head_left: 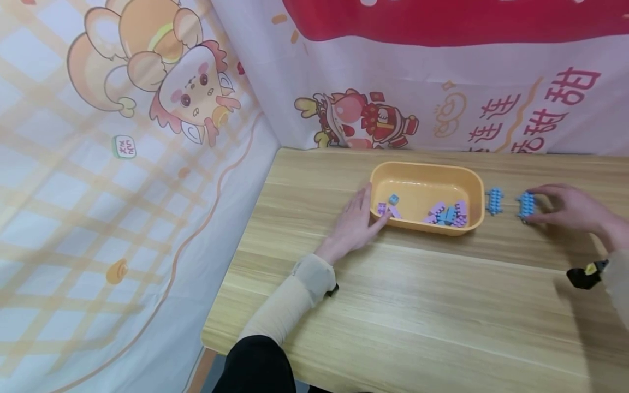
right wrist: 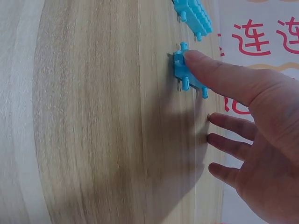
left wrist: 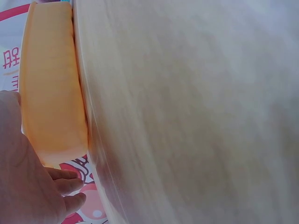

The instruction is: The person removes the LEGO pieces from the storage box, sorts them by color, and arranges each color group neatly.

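Note:
My left hand [head_left: 350, 228] holds the left end of a yellow plastic bin [head_left: 426, 225], its thumb over the near rim and its fingers along the end wall. The left wrist view shows the bin's outer side wall [left wrist: 52, 84] beside the hand [left wrist: 30, 186]. To the right of the bin, my right hand [head_left: 572, 208] pinches a studded blue toy block with pegs [head_left: 526, 204] between thumb and index finger, close over the table. The other fingers spread apart. A similar blue block [head_left: 494, 201] stands between it and the bin; the right wrist view shows this block [right wrist: 194, 16] too.
Several purple and blue blocks [head_left: 446, 213] lie at the bin's right end, with a few more [head_left: 393, 200] at its left. Behind the wooden table [head_left: 417, 311] hangs a printed cloth [head_left: 344, 65]. Another cloth [head_left: 162, 180] hangs along the left edge.

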A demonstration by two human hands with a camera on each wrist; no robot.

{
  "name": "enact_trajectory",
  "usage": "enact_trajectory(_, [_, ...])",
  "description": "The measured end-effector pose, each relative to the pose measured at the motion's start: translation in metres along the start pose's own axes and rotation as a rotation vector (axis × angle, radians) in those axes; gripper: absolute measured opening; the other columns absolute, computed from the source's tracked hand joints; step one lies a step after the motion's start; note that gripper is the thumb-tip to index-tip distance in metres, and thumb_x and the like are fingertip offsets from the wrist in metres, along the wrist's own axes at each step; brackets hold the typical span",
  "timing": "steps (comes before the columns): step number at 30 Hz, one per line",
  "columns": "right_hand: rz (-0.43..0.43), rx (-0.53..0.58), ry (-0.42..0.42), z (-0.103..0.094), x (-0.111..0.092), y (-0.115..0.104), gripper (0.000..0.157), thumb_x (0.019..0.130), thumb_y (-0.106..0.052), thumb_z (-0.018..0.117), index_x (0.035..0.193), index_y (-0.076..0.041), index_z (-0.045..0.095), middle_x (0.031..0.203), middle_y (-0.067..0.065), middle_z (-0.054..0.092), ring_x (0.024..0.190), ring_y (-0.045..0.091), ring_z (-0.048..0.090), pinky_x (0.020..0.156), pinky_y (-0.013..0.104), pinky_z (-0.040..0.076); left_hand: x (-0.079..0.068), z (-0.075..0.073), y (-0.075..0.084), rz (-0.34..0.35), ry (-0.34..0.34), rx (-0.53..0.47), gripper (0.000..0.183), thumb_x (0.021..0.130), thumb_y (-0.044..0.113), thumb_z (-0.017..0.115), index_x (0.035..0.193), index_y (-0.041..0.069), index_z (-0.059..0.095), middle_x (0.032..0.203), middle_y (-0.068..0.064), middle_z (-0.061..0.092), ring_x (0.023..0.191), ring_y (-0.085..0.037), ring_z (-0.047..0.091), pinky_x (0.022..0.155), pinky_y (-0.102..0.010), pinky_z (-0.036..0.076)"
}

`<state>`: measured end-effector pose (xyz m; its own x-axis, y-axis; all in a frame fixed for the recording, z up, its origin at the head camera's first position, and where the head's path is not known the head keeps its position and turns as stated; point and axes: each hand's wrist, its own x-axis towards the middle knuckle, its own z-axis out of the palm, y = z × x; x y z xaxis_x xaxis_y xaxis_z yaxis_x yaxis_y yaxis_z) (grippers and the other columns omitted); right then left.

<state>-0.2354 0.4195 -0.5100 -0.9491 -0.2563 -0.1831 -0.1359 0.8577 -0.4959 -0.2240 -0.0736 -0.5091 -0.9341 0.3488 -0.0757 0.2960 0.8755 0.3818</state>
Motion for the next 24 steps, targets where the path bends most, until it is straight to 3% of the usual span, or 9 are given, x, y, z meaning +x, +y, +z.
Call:
enact_trajectory(7, [0.041,-0.016,-0.060,-0.001,0.006,-0.005,0.089,0.095,-0.027,0.086,0.156,0.018,0.039,0.155,0.053,0.029,0.143,0.074,0.026,0.117,0.091,0.020,0.001,0.000,0.000,-0.012,-0.006,0.005,0.102,0.108,0.081,0.028,0.178,0.015,-0.006,0.187,-0.013,0.010,0.174,-0.031,0.018,0.143,-0.047,0.018])
enact_trajectory(13, [0.067,0.001,-0.109,-0.005,0.006,-0.012,0.101,0.099,-0.033,0.083,0.161,0.021,0.024,0.160,0.054,0.022,0.147,0.075,0.021,0.120,0.090,0.016,0.001,-0.001,0.000,-0.009,-0.003,0.003,0.103,0.107,0.082,0.027,0.178,0.015,-0.006,0.187,-0.014,0.011,0.174,-0.031,0.019,0.144,-0.048,0.018])
enact_trajectory(16, [0.060,0.012,-0.077,-0.007,0.004,-0.018,0.100,0.103,-0.032,0.079,0.163,0.020,0.019,0.162,0.054,0.021,0.149,0.075,0.020,0.122,0.089,0.013,0.001,-0.001,0.000,-0.005,-0.002,0.005,0.103,0.107,0.081,0.026,0.178,0.014,-0.006,0.187,-0.014,0.012,0.174,-0.032,0.019,0.143,-0.048,0.019])
enact_trajectory(24, [-0.012,0.086,0.117,-0.013,0.000,-0.052,0.085,0.106,-0.028,0.075,0.167,0.009,0.030,0.169,0.047,0.026,0.153,0.072,0.024,0.126,0.087,0.014,0.001,-0.001,0.001,-0.016,-0.011,0.008,0.102,0.108,0.081,0.027,0.178,0.016,-0.008,0.188,-0.013,0.009,0.174,-0.030,0.017,0.144,-0.047,0.017])
